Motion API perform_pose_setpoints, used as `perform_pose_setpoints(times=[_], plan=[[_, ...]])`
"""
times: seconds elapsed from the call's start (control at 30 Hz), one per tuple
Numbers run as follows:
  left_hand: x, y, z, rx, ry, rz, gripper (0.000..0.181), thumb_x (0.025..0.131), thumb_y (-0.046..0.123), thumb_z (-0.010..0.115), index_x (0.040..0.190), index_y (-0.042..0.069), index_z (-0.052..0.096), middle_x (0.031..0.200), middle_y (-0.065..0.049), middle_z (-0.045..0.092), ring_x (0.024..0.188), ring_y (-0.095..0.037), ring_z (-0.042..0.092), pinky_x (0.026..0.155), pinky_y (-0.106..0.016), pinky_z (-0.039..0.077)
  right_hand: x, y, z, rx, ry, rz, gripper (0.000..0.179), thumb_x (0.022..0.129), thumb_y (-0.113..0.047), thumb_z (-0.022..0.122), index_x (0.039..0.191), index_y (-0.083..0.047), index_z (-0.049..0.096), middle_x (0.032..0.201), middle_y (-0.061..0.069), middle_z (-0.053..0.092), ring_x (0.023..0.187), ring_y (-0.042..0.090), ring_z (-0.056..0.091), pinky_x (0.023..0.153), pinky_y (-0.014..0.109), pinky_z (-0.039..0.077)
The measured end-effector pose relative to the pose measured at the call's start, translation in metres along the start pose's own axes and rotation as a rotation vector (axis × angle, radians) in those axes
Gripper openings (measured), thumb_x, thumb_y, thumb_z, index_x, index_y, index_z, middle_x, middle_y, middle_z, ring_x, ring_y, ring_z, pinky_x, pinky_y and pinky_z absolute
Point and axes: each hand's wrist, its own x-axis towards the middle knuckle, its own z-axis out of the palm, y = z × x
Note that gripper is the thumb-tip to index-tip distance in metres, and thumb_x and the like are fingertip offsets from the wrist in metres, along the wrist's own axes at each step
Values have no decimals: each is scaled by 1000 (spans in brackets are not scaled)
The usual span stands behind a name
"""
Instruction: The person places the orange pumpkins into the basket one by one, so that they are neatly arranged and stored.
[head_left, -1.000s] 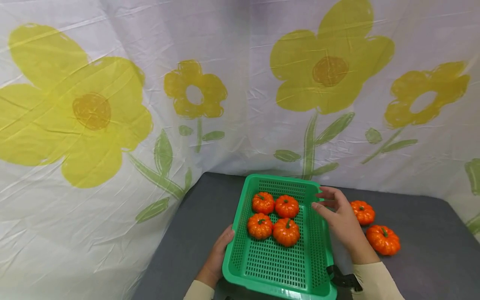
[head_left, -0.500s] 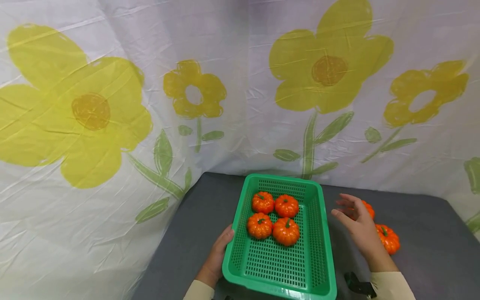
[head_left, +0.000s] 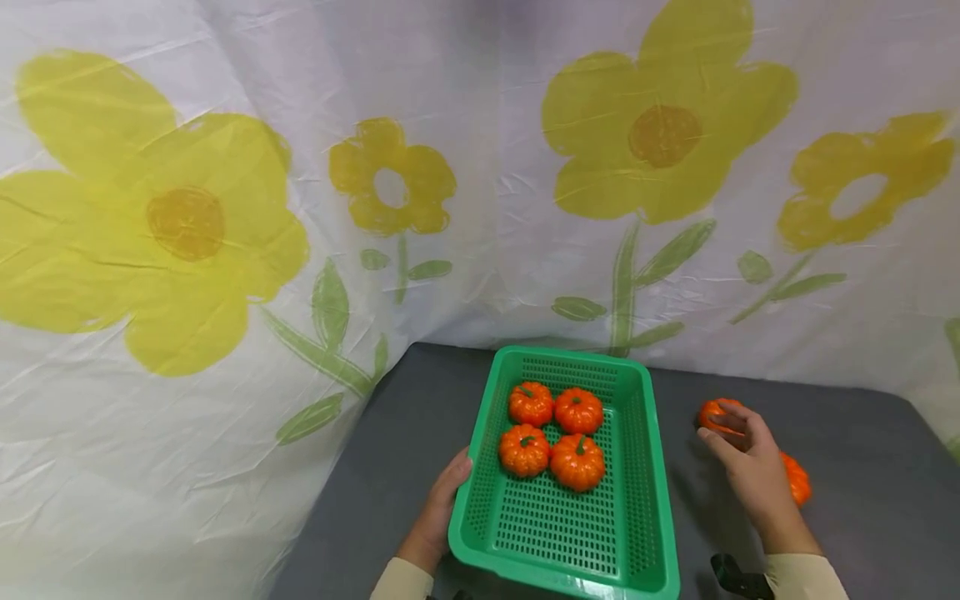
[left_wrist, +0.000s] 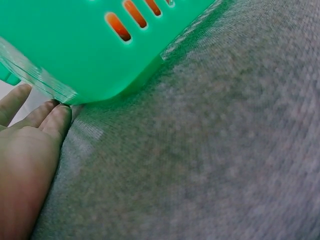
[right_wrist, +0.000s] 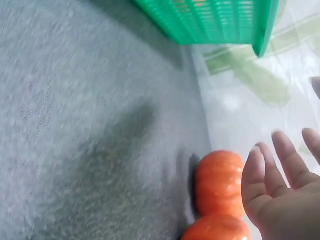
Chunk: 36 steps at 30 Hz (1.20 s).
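A green plastic basket with slotted sides stands on the grey table, holding several small orange pumpkins grouped toward its far left. My left hand rests against the basket's left side; in the left wrist view its relaxed fingers touch the lower edge of the wall. To the right of the basket, my right hand hovers with spread, slightly bent fingers and nothing held. It partly covers two more pumpkins: a farther one by the fingertips and a nearer one behind the hand.
The dark grey table top extends to the right of the pumpkins. A white cloth printed with yellow flowers hangs along the table's back and left edges.
My right hand has left the basket's right rim and moved right, over the two loose pumpkins. The left hand stays at the basket, which keeps its place.
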Motion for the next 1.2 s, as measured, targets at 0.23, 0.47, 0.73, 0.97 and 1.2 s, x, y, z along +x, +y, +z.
perform_pose_setpoints(times=[0.23, 0.47, 0.73, 0.97, 1.2], plan=[[2, -1, -3, -3, -13, -4, 71, 117, 43, 27, 174, 3, 13, 171, -25, 31, 151, -34, 42, 122, -48, 38, 0, 12, -4, -20, 26, 25, 70, 114, -28, 64, 165, 6, 31, 151, 24, 46, 110, -1, 47, 82, 11, 45], [3, -1, -5, -31, -57, 18, 71, 118, 41, 24, 174, 2, 7, 174, -26, 24, 152, -34, 40, 124, -53, 34, 5, 16, -6, -42, 70, 65, 71, 114, -29, 63, 166, 5, 29, 156, 27, 43, 129, 30, 49, 82, 13, 42], [3, -1, -5, -46, -69, 17, 70, 118, 40, 22, 175, 3, 4, 176, -26, 18, 156, -34, 36, 125, -54, 32, 14, 21, -5, -46, 166, 108, 70, 112, -26, 63, 166, 4, 31, 162, 30, 37, 145, 48, 34, 111, 56, 35], [2, 1, -4, -38, -62, 11, 70, 118, 40, 23, 175, 4, 6, 176, -26, 17, 157, -35, 33, 126, -53, 31, 26, 24, -4, -81, 217, 116, 71, 108, -22, 66, 166, 4, 34, 163, 32, 31, 146, 51, 27, 116, 70, 27], [1, 0, -4, -40, -60, 17, 70, 118, 39, 24, 174, 2, 8, 173, -26, 26, 152, -35, 41, 123, -52, 36, 38, 29, -1, -104, 217, 139, 75, 107, -25, 68, 166, 5, 32, 163, 34, 28, 147, 54, 24, 117, 71, 25]])
